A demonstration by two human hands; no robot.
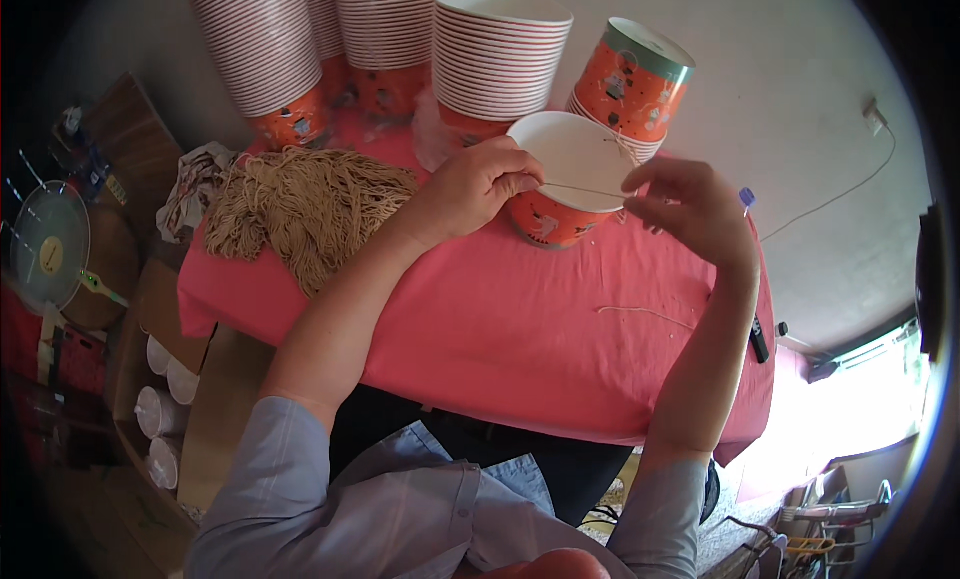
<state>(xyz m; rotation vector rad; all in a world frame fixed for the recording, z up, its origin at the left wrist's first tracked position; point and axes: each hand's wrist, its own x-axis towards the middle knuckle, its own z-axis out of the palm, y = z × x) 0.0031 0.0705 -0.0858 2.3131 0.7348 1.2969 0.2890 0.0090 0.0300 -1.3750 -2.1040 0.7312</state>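
Observation:
An orange printed paper bucket (558,224) with a white inside stands upright on the pink-covered table. Just over its near rim a thin beige string (582,190) is stretched taut. My left hand (483,184) pinches one end of it between thumb and fingers, at the bucket's left rim. At the right side my right hand (690,207) holds the other end with bent fingers. Some string is also looped at the bucket's far right wall, partly hidden by my right fingers. A large heap of beige string (310,204) lies left of my left forearm.
Tall stacks of nested paper buckets (505,59) line the table's far side. An upside-down bucket (637,74) tops another stack behind my right hand. A loose string piece (645,310) lies on the pink cloth (480,319). A cardboard box (235,409) with white rolls sits lower left.

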